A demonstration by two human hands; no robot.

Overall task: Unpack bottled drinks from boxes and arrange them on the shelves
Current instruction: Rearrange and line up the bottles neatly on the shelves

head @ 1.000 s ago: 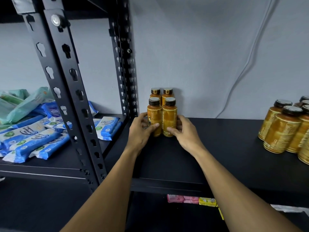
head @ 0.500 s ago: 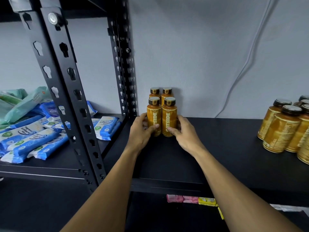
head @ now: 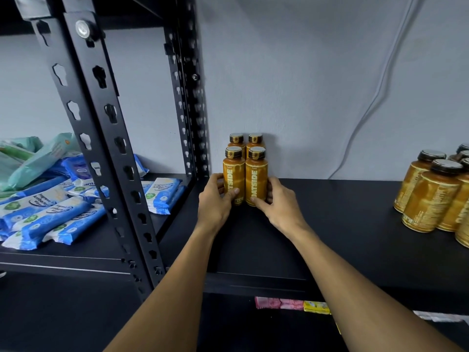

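Moved: front-left btl [head: 233, 174] & front-right btl [head: 256, 175] turned on the spot vs 1 s ago, lettering now faces fwd; L hand [head: 215, 203] & R hand [head: 279, 203] at same places as before.
L hand: fingers curled round lower half of front-left btl, thumb across its label.
R hand: fingers curled round lower half of front-right btl, thumb at front near base.
Btl block: 2x2, all upright, on black shelf [head: 342, 214]; back pair [head: 245, 141] against wall [head: 291, 85], front pair touching each other.
Obstruction, left: rear upright [head: 189, 110] of rack just beside L hand; contact w/ knuckles not readable.
Obstruction, near: slotted front upright [head: 101, 148] crosses view left of L forearm.
Next bay, left: blue wipes packs [head: 50, 215] lying flat; green packs [head: 38, 158] behind them.
Shelf, right: amber btls [head: 431, 196] in a cluster, upright, well apart from block.
Wall: white cable [head: 368, 110] runs down to back of shelf.
Below shelf: pink & yellow packets [head: 279, 303] under front lip.
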